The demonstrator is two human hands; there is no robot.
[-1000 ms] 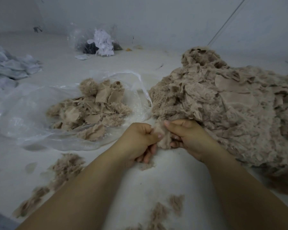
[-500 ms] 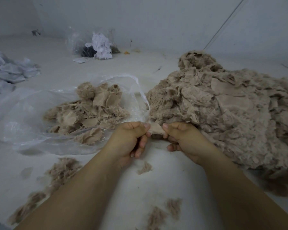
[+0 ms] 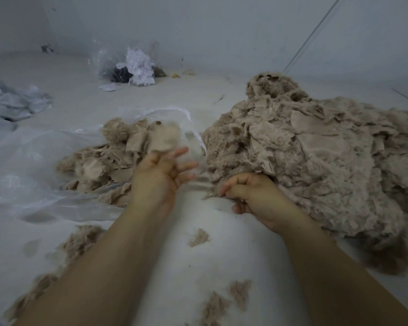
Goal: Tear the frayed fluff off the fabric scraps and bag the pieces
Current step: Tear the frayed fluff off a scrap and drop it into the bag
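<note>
Scrap [image 3: 164,140] of beige fabric, which both your hands pinched a moment ago, now blurs just off your spread left hand [image 3: 161,172], over the clear bag [image 3: 21,165] of pieces. Your right hand [image 3: 250,191] has dropped, fingers curled, against the big pile [image 3: 316,165]; whether it grips anything is unclear.

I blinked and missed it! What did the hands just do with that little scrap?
The left hand swung away toward the bag and opened, tossing the scrap. The right hand let go of it and reached into the big pile. The pile, bag and floor fluff stayed put.
</note>
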